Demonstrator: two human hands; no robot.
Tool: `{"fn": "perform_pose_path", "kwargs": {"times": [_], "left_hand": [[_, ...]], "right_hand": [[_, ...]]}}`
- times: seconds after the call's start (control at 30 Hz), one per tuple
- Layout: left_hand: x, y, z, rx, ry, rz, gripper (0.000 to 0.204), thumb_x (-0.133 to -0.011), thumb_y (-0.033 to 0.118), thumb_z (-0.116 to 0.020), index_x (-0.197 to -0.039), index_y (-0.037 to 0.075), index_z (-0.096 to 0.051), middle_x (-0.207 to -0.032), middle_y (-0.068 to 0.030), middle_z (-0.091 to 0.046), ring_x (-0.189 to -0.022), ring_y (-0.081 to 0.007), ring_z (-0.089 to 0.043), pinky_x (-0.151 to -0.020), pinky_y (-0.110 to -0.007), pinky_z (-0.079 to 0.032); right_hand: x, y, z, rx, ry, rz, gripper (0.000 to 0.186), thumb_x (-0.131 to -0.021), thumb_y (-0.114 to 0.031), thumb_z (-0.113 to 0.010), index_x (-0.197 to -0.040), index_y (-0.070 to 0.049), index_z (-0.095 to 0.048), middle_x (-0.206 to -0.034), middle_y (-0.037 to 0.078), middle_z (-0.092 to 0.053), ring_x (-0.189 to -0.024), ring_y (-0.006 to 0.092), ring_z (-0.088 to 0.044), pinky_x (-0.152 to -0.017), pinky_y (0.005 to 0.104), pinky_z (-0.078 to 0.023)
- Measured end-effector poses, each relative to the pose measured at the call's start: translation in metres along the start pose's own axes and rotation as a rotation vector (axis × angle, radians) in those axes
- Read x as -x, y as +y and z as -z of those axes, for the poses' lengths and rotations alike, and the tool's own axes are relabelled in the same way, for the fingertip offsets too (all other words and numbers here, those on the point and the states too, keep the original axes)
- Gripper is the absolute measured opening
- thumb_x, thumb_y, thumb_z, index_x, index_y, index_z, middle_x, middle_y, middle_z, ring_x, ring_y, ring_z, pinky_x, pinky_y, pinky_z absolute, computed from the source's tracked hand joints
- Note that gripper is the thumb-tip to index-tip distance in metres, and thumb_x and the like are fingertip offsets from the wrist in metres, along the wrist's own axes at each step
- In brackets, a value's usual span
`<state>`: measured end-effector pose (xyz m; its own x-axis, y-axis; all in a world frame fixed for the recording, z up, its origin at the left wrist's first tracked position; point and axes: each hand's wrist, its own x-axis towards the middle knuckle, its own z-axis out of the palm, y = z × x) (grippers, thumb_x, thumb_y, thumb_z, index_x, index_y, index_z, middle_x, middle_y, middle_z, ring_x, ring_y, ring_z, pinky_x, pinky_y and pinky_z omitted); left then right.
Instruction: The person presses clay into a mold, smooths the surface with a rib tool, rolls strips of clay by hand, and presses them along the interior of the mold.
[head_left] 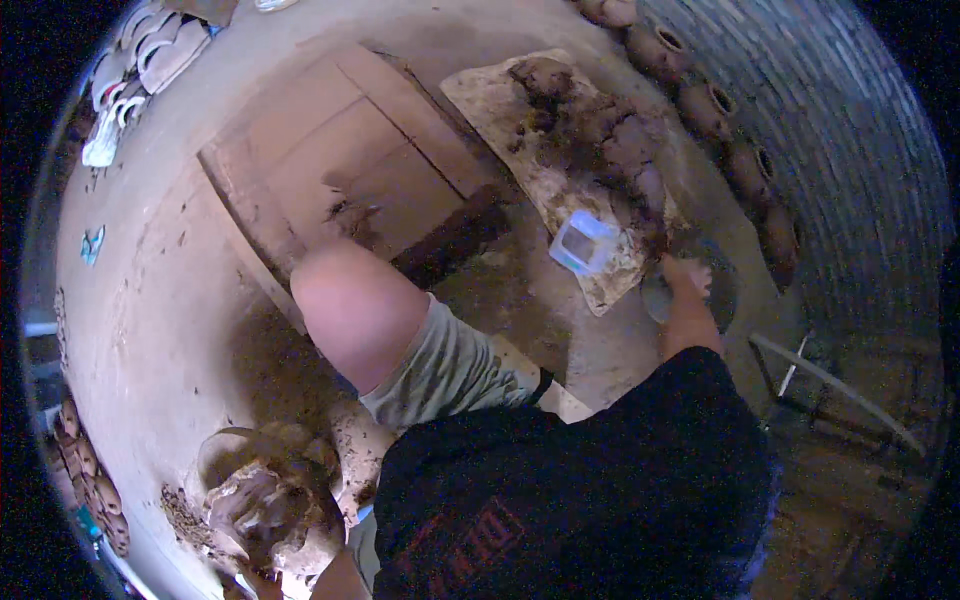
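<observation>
My right arm stretches over to a round, dark basin (728, 306). Over its rim is my right hand (688, 275), with its fingers apart and nothing seen in them. Just left of it, a pale sheet (470, 86) bears a heap of dark wet clay (625, 145). A translucent plastic tub (583, 243) with something brown in it sits at the sheet's near end. At the lower left, a cloth- or plastic-wrapped bundle (265, 505) lies beside bare skin at the picture's edge. That skin may belong to my left hand, but its fingers cannot be made out.
A broad, flat brown slab (330, 130) with raised edges lies ahead of my bent knee (350, 300). Rounded clay pots (708, 105) line the wall at right. Curved tile-like pieces (165, 50) are stacked at the far left. A pale curved bar (840, 385) stands at right.
</observation>
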<state>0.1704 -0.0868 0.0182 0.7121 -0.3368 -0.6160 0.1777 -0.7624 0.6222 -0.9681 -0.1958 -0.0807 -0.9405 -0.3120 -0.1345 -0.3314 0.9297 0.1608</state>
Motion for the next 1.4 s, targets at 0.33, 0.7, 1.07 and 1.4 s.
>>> {"fn": "perform_pose_path", "kwargs": {"times": [0.33,0.7,1.07,1.4], "left_hand": [[0.032,-0.014,0.051,0.042,0.015,0.017,0.078,-0.100,0.061,-0.048,-0.162,0.018,-0.028,-0.147,-0.0123,-0.050,-0.125,-0.0317,-0.053,-0.088,-0.043,-0.047],[0.060,-0.064,0.120,0.114,0.040,0.080,0.068,-0.104,0.053,-0.048,-0.161,0.019,-0.031,-0.138,-0.0118,-0.059,-0.112,-0.0310,-0.064,-0.073,-0.039,-0.057],[0.064,-0.076,0.092,0.122,-0.027,0.094,0.081,-0.094,0.081,-0.043,-0.118,0.007,-0.065,-0.098,-0.0089,-0.073,-0.075,-0.0199,-0.070,-0.054,-0.029,-0.054],[0.066,-0.088,0.096,0.156,-0.155,-0.046,0.078,-0.098,0.077,-0.040,-0.115,0.006,-0.067,-0.092,-0.0048,-0.073,-0.074,-0.0137,-0.068,-0.063,-0.023,-0.051]], "right_hand": [[-0.055,0.019,-0.037,0.195,-0.224,0.167,0.045,-0.092,-0.040,-0.065,-0.118,-0.003,-0.068,-0.121,0.030,-0.065,-0.103,0.0475,-0.068,-0.089,0.0518,-0.056],[0.105,-0.265,0.050,-0.037,-0.004,1.049,0.040,-0.088,-0.043,-0.069,-0.098,-0.005,-0.076,-0.108,0.025,-0.071,-0.098,0.0425,-0.069,-0.081,0.0532,-0.055],[0.357,-0.514,0.029,0.072,-0.344,1.315,0.071,-0.083,-0.066,-0.067,-0.115,-0.003,-0.076,-0.124,0.020,-0.072,-0.114,0.0379,-0.069,-0.098,0.0466,-0.054],[0.378,-0.524,0.016,0.305,-0.202,1.437,0.047,-0.087,-0.042,-0.068,-0.106,0.000,-0.075,-0.114,0.021,-0.073,-0.109,0.0384,-0.069,-0.094,0.0482,-0.056]]}}
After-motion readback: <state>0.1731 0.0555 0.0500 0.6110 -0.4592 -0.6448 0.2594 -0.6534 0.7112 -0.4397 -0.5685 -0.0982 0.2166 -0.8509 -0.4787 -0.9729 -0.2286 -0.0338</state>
